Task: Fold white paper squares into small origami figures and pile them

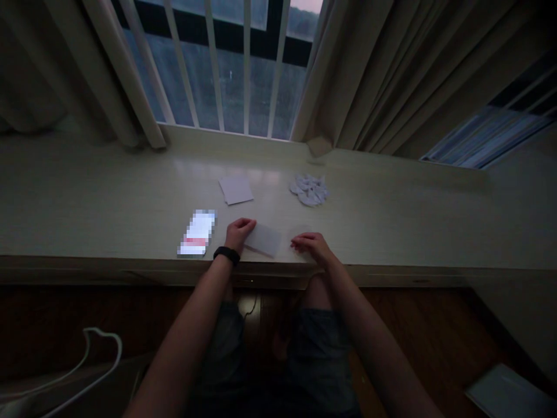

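Observation:
My left hand (239, 233), with a black band on the wrist, pinches the left edge of a thin whitish sheet (264, 239) near the table's front edge. To the right of the sheet, and apart from it, is my right hand (310, 244), its fingers drawn together; whether something small is between them is too dim to tell. Behind the sheet lie a small stack of white paper squares (236, 190) on the left and a heap of crumpled whitish pieces (310, 190) on the right.
A lit phone (198, 232) lies on the pale table (404, 220) left of my left hand. At the back, a light-brown object (319, 146) rests by the curtain (348, 75) and barred window. A white curved frame (102, 334) stands low on the left.

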Tool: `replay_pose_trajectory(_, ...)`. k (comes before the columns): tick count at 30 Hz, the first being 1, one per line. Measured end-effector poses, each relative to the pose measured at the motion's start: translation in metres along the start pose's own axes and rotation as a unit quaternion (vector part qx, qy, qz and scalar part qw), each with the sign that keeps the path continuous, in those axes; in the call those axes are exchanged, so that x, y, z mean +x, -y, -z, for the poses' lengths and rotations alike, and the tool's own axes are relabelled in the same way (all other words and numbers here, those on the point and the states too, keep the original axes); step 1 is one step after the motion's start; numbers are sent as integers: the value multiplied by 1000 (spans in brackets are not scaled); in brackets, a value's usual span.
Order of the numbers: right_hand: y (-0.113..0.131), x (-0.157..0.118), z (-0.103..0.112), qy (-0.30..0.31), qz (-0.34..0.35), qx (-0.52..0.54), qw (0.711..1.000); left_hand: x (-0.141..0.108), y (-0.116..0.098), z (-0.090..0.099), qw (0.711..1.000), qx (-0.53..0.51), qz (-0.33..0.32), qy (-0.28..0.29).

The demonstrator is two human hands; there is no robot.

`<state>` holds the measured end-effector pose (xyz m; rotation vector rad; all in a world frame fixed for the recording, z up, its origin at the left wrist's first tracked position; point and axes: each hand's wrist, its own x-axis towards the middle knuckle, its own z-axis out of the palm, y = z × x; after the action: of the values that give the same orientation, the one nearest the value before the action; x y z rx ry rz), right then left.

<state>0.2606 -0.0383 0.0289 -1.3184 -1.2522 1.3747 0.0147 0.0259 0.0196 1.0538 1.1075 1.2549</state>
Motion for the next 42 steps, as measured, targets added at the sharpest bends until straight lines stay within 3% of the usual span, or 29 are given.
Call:
replay_pose_trajectory(3, -4, 8, -14, -20, 23, 59, 998, 0, 0, -1, 1000, -1, 0, -20)
replay_pose_trajectory(5, -7, 17, -30, -29, 41, 45, 998, 0, 2, -2, 1000, 11, -4, -21)
replay_pose_trajectory(10, -14, 32, -54, -120, 59, -9, 991, -1, 3, -3, 997, 54, -19, 49)
replay_pose_trajectory(15, -16, 26, -44, -104, 88, -85, 987, -1, 0, -4, 960, 211, -38, 180)
replay_pose_trajectory(18, -14, 22, -42, -105, 91, -98, 985, 0, 1, -6, 921, 324, -53, 212)
replay_pose_trajectory(20, -13, 22, -42, -111, 85, -94, 986, 1, 2, -6, 909, 343, -56, 228)
replay_pose_trajectory(24, -16, 25, -41, -121, 70, -59, 988, 3, 0, -5, 916, 294, -51, 270)
replay_pose_trajectory(30, -24, 28, -33, -162, 85, -38, 982, 2, 1, -4, 912, 305, -50, 269)
replay_pose_trajectory(38, -30, 32, -2, -279, 98, -38, 954, 1, -2, -7, 891, 358, -72, 269)
replay_pose_trajectory(42, -23, 28, -4, -208, 104, -110, 966, -2, -5, -13, 892, 363, -104, 249)
